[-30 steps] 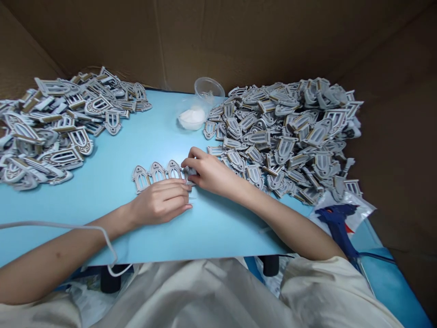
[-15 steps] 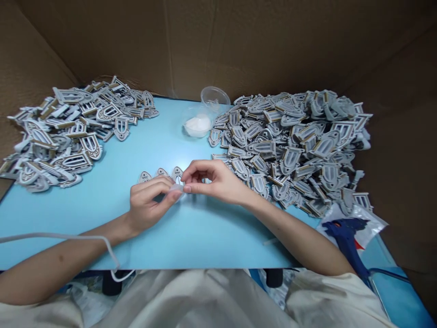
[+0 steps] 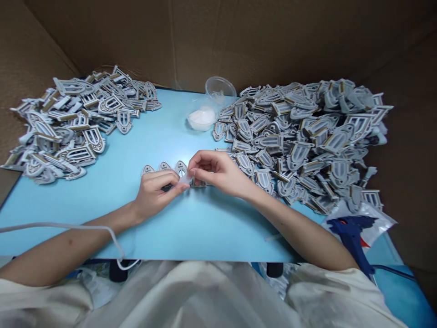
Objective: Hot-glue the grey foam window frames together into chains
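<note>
Grip closed on both sides: left hand [image 3: 157, 196] and right hand [image 3: 218, 173] pinch a small translucent plastic strip [image 3: 185, 180] between fingertips, just beside a row of grey-and-tan arched cutouts [image 3: 181, 167].

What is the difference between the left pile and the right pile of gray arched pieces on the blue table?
The right pile is bigger and heaped more thickly than the left pile, which lies flatter and looser. The right pile sits beside the clear tub of white powder and near the right hand; the left pile is farther from both. Both hold similar gray arched pieces with tan edges.
</note>
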Demonstrator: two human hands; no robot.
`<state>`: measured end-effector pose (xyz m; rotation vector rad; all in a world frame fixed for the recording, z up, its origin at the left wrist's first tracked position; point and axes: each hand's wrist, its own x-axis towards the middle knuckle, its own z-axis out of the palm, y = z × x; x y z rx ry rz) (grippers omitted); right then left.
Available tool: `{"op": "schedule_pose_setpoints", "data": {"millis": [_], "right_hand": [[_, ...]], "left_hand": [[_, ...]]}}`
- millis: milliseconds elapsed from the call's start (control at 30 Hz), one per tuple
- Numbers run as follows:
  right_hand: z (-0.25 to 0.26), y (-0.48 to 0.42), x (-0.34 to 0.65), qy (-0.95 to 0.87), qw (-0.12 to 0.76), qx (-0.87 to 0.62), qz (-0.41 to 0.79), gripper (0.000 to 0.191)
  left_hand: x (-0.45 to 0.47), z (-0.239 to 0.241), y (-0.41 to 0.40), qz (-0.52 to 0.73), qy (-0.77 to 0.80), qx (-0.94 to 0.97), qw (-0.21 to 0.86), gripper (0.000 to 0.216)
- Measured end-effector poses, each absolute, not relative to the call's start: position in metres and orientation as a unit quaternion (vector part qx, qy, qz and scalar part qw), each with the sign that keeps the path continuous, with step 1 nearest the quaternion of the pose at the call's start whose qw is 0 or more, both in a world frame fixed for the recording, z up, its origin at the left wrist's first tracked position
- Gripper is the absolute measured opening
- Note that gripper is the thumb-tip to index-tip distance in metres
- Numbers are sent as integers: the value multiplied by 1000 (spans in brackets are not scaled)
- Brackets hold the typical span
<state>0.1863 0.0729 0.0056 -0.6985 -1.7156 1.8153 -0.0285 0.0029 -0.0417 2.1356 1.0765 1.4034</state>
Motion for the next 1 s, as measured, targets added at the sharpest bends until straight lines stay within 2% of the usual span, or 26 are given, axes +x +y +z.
{"op": "schedule_pose_setpoints", "data": {"millis": [367,567,667,767,900,1000], "right_hand": [[3,66,185,-581,289,-324,688,21],[-7,64,183,-640,344,-327,604,18],[-6,66,185,-668,367,-324,560,20],[-4,70,188,-663,389,-329,549,13],[-2,72,189,-655,371,-316,577,22],[-2,74,190,-720,340,-346,496,16]], "left_hand": [[-26,-38,2,514,362,760,165,29],[-26,-40,0,533,341,745,210,24],[-29,-42,1,543,355,736,196,26],[-33,-40,2,553,345,737,181,27],[-34,-35,1,530,300,774,173,23],[-33,-32,1,477,249,830,147,20]]}}
